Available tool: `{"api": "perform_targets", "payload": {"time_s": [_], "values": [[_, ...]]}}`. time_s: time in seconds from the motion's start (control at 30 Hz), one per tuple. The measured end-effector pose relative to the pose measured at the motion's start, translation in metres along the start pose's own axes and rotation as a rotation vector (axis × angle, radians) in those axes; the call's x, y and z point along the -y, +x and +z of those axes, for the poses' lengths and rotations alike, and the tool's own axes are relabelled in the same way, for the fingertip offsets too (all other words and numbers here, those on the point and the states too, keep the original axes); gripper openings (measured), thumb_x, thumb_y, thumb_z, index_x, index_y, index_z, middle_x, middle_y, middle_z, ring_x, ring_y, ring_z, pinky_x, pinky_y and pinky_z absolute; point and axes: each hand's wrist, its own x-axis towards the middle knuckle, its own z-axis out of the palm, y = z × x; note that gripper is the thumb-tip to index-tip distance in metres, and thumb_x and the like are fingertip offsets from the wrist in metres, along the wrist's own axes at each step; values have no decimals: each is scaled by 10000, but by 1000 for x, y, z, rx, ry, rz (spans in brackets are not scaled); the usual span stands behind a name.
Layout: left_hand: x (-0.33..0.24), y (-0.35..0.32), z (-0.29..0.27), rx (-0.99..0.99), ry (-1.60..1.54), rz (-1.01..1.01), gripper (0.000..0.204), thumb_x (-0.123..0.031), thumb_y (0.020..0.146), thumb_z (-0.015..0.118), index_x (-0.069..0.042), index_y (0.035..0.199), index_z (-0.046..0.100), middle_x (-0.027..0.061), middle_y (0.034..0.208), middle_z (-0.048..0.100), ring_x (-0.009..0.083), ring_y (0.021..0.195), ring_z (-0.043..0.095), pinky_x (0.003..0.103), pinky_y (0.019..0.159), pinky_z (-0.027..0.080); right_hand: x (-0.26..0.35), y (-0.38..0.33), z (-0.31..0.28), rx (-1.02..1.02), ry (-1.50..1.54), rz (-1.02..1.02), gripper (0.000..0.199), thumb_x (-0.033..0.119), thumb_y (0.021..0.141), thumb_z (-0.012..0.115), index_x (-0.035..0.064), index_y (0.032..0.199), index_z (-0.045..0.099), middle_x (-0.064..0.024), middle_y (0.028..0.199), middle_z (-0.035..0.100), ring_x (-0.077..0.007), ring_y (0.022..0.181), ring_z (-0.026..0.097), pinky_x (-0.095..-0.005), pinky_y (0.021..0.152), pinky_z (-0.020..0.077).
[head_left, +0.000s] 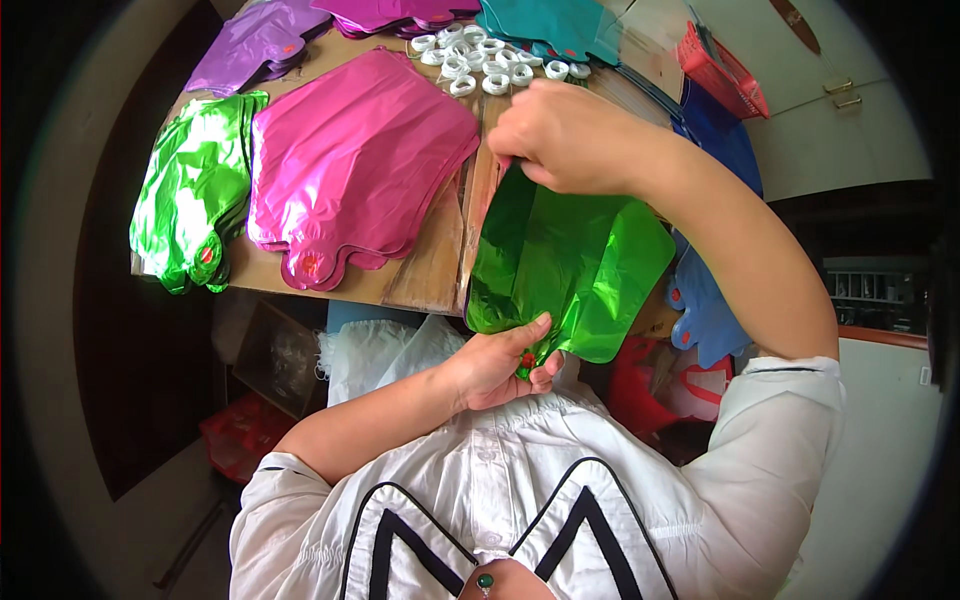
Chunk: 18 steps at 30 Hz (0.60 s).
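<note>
A flat, uninflated green foil balloon (580, 255) is stretched between my two hands at the table's near edge. My left hand (495, 362) is closed on its narrow neck, which carries a small red-orange mark, with the thumb on top. At the balloon's far edge my right hand (565, 135) is closed, its fingers curled down over the foil. A sliver of pink shows beside those fingers; what it belongs to is hidden. Just beyond my right hand lie several small white ribbon rolls (495, 84).
Left of my hands, the cardboard-topped table (425, 275) bears stacks of pink foil balloons (360, 150), bright green ones (195, 180) and purple ones (255, 40). Teal balloons (550, 25) lie at the back. Blue balloons (708, 310) hang at right, below a red basket (715, 70).
</note>
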Motion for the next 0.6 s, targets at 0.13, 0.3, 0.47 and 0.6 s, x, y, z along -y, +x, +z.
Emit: {"api": "perform_targets", "payload": {"time_s": [0.13,0.3,0.47,0.6], "values": [[0,0,-1,-1,-18,-2,262,-342,1037,482,-83,1034,521,79,775,576,128,633,478,303,653,423,4,-39,11,-238,-64,-106,70,84,736,675,64,775,621,-69,848,668,-264,875,637,-400,808,503],[-1,1,0,-6,9,18,227,-307,1035,494,-80,1052,512,77,796,587,151,660,516,311,635,448,6,-93,51,-526,-102,-128,93,95,753,672,65,841,682,-50,940,696,-228,901,636,-384,861,494],[1,1,-6,-2,10,14,202,-271,1036,499,-72,1071,509,86,815,598,174,674,534,318,640,465,7,-112,75,-530,-135,-92,109,105,782,659,57,871,700,-65,1056,709,-224,1023,652,-387,920,487],[2,3,-11,51,62,45,171,-229,1028,497,-62,1031,535,78,814,597,155,664,518,316,662,463,0,-116,78,-494,-170,-148,138,127,781,664,52,890,704,-87,1112,702,-224,1082,647,-391,950,486]]}}
